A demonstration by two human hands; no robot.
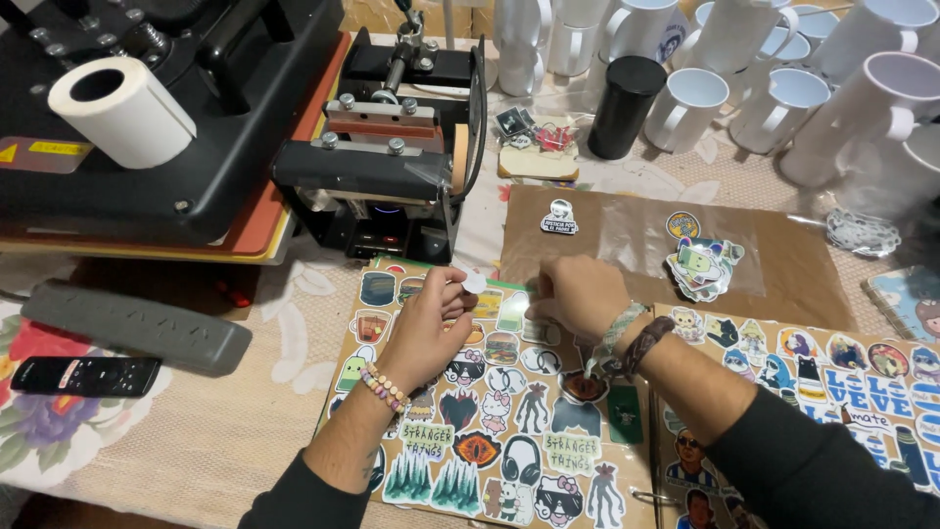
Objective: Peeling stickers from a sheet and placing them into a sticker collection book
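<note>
My left hand (427, 328) pinches a small white sticker (474, 281) between thumb and fingers, lifted just above a sticker sheet (490, 421) full of colourful cut-out figures. My right hand (580, 292) presses its curled fingers on the top edge of the same sheet, near its upper right corner. Both wrists wear beaded or braided bracelets. A second sticker sheet (832, 372) lies to the right under my right forearm.
A brown sheet (803, 269) behind holds a small pile of loose stickers (700, 263) and a single sticker (559, 218). A black mug press (392, 167) and a flat heat press (147, 147) with a paper roll (122, 110) stand at back left. White mugs (783, 88) crowd the back right. A remote (83, 375) lies left.
</note>
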